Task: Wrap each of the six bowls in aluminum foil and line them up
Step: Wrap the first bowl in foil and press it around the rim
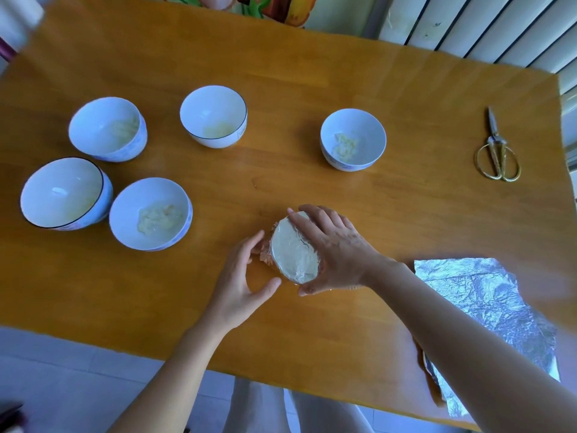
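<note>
Right hand (337, 251) is gripping the foil-covered bowl (295, 250) from its right side, fingers curling over the far rim and thumb pressing the near edge, while my left hand (240, 276) is lying relaxed just left of it, fingertips touching the crumpled foil. I am seeing four uncovered bowls (150, 214) sitting well off to the left of my left hand and a fifth bowl (352, 139) standing beyond my right hand on the table (312, 73). A loose foil sheet (487, 307) is lying just right of my right forearm, overhanging the near edge, and scissors (496, 154) are resting far beyond it.
</note>
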The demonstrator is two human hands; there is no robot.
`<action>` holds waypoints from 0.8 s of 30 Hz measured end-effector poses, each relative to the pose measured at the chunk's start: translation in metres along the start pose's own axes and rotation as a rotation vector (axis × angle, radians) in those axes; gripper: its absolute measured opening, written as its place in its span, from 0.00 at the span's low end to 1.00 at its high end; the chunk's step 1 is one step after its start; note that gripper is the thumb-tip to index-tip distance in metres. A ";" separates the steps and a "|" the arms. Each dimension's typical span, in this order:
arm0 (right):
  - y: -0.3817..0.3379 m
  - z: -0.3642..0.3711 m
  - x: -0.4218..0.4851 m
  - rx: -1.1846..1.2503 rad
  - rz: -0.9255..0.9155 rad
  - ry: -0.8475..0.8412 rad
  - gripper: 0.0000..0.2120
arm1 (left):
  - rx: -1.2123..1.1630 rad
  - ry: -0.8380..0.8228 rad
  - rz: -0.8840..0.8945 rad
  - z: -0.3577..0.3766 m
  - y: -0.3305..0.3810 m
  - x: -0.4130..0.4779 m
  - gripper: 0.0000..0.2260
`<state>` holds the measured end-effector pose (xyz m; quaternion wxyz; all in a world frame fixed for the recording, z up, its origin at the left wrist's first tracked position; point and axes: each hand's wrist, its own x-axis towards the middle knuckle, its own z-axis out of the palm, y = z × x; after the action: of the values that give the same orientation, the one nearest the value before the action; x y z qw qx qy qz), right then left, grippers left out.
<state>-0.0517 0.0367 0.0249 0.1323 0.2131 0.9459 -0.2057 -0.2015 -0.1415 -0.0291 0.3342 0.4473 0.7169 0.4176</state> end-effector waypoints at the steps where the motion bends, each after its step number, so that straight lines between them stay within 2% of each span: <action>1: 0.000 0.000 0.000 0.001 0.004 -0.004 0.65 | -0.020 0.045 0.002 0.000 0.000 -0.004 0.31; 4: -0.001 0.000 0.000 0.004 0.013 -0.010 0.64 | -0.065 0.167 0.010 0.002 0.001 -0.009 0.20; 8: -0.002 -0.001 0.000 0.000 0.010 -0.018 0.64 | -0.083 0.245 0.016 0.011 0.002 -0.006 0.11; 13: -0.002 -0.001 0.000 0.002 0.018 -0.015 0.64 | -0.092 0.335 -0.058 0.020 0.003 0.001 0.02; 17: -0.001 0.000 0.000 0.009 0.023 -0.016 0.64 | -0.029 0.355 -0.016 0.023 0.002 0.001 0.03; 21: -0.001 0.001 0.000 0.017 0.025 -0.015 0.64 | -0.205 0.284 -0.059 0.024 0.000 -0.004 0.16; 24: -0.001 0.001 0.000 0.021 0.025 -0.005 0.64 | -0.199 0.229 -0.058 0.024 0.001 -0.008 0.21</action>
<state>-0.0521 0.0355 0.0238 0.1352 0.2260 0.9405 -0.2146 -0.1780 -0.1415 -0.0378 0.3047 0.3405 0.7179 0.5252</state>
